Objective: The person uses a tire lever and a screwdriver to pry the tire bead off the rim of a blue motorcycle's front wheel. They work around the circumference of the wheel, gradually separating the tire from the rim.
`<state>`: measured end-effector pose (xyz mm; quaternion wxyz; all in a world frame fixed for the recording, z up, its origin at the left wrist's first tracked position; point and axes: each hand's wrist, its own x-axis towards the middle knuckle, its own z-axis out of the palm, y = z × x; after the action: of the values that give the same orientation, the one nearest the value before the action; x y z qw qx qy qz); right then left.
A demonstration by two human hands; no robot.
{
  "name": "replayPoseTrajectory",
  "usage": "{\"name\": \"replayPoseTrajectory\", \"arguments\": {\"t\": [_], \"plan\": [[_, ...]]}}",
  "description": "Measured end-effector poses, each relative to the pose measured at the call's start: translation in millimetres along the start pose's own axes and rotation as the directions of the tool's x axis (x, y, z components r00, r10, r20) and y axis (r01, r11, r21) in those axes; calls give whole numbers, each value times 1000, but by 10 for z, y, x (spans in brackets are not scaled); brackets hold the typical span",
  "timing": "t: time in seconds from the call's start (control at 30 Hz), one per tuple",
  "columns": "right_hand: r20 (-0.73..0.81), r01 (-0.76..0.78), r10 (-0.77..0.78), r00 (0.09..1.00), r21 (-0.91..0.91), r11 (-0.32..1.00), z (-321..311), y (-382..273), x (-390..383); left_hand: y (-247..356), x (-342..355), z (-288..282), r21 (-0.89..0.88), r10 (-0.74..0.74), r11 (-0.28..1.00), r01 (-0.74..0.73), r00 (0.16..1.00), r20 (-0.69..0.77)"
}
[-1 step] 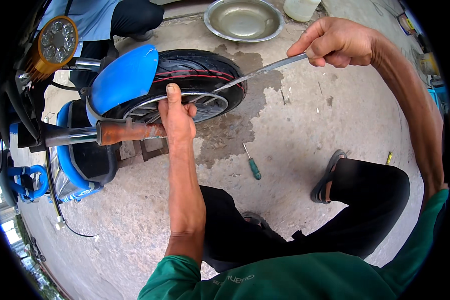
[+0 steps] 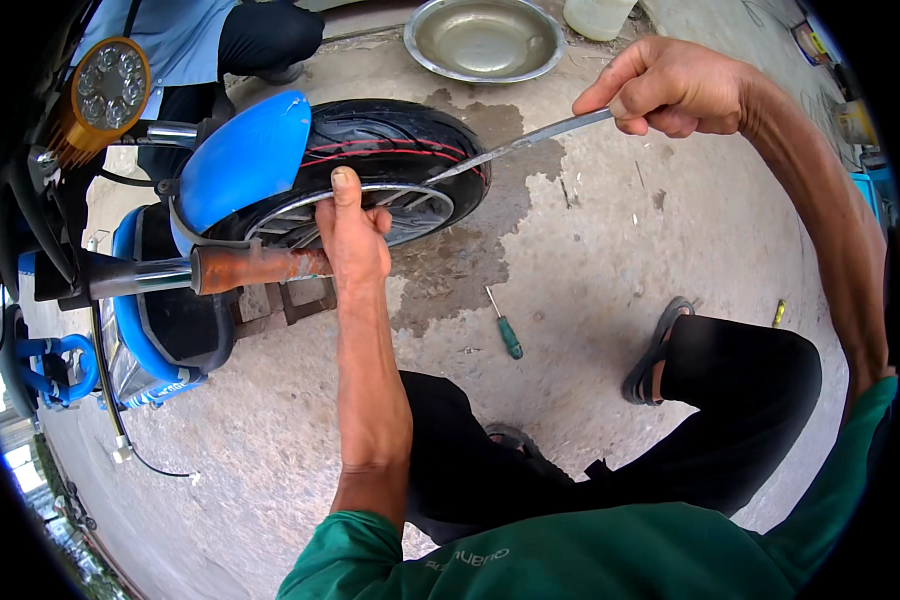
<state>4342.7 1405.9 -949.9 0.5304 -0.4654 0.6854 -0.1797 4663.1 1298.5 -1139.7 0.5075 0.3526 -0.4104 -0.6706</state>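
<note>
Your right hand (image 2: pixel 675 88) is clamped on one end of a flat metal bar (image 2: pixel 530 137), which slopes down leftward until its tip meets the inner edge of the black tyre (image 2: pixel 395 130), beside the wheel rim (image 2: pixel 438 212). Your left hand (image 2: pixel 358 235) is against the rim, thumb pointing up over its edge; the fingers are partly hidden, so you can't fairly tell whether they grip it. The wheel lies tilted under the blue fender (image 2: pixel 240 165), with the rusty fork tube (image 2: pixel 260 268) ending by your left wrist. A green-handled screwdriver (image 2: pixel 509 338) lies on the concrete floor (image 2: pixel 590 260), and a metal basin (image 2: pixel 432 56) holding water sits beyond the tyre.
</note>
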Motion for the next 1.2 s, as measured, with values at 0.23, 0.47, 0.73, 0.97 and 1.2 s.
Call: {"name": "replayPoseTrajectory", "arguments": {"t": [0.23,0.47,0.73,0.97,1.2], "plan": [[-296,74,19,955,301,951,1526,665,-749,-14,-96,25,56,33,998,-25,990,-136],[-135,-53,71,988,127,990,857,392,-538,61,-127,-111,193,104,974,-119,991,86],[-61,96,-100,993,-52,994,410,171,-207,155,-124,-103,215,93,970,-110,992,85],[-65,96,-111,992,-207,974,121,-110,-69,162,-60,4,145,67,986,-76,995,67],[-310,125,-89,947,99,987,1308,290,-711,177,-96,123,151,105,984,-95,992,-63]]}}
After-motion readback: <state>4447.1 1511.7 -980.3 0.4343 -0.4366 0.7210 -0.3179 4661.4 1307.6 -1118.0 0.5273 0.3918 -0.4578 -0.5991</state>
